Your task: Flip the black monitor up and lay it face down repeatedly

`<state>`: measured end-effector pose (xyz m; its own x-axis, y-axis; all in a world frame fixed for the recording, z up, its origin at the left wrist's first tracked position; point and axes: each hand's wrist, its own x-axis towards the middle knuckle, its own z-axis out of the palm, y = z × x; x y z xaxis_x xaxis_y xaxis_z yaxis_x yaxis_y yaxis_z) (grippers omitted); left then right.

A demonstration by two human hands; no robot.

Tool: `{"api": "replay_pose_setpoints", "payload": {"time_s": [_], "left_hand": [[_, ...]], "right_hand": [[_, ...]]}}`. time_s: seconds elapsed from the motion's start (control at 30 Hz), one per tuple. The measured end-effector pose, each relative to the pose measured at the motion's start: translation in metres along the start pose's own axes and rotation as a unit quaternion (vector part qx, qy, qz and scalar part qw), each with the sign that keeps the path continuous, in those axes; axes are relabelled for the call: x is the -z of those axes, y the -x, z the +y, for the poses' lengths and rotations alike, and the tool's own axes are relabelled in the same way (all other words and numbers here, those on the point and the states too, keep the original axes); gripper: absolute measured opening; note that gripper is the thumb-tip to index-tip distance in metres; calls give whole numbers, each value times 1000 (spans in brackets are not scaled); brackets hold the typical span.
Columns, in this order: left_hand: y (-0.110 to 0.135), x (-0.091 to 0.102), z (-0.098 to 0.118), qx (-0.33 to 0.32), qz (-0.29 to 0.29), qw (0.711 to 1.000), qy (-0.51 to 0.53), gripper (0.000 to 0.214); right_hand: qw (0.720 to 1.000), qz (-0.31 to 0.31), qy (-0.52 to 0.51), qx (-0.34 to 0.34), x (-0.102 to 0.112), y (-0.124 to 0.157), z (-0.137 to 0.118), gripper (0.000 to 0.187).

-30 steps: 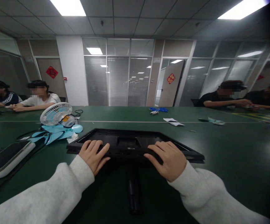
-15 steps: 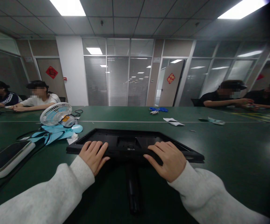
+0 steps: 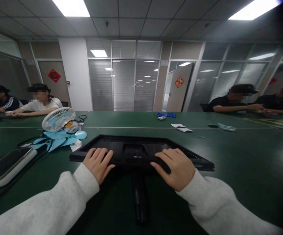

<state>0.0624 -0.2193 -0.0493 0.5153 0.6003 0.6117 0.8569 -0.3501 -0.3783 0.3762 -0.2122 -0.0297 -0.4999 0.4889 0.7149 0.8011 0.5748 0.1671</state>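
A black LG monitor housing (image 3: 133, 149), shaped like a shallow open frame, lies on the green table in front of me. The fingers of my left hand (image 3: 98, 164) curl over its near edge, left of the logo, with the thumb on the side toward me. My right hand (image 3: 175, 168) grips the same edge to the right of the logo. A dark cylindrical piece like a stand neck (image 3: 139, 199) extends toward me from below the middle of the edge; whether it is joined to the housing I cannot tell.
To the left are a white fan cage (image 3: 58, 120), light-blue fan blades (image 3: 60, 140), crumpled tissue (image 3: 76, 145) and a white-edged device with a dark top (image 3: 9, 166). Farther back lie blue gloves (image 3: 166, 115) and papers (image 3: 181, 128). People sit at both far sides.
Both my hands and the monitor housing have stayed in place. At the far right, a seated person's hands have shifted slightly.
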Motion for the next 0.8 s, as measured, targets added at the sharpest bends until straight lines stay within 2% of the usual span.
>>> {"api": "replay_pose_setpoints", "payload": {"time_s": [0.8], "left_hand": [[0, 1, 0, -1, -4, 1000, 11, 37]], "right_hand": [[1000, 0, 0, -3, 0, 0, 0, 29]]}}
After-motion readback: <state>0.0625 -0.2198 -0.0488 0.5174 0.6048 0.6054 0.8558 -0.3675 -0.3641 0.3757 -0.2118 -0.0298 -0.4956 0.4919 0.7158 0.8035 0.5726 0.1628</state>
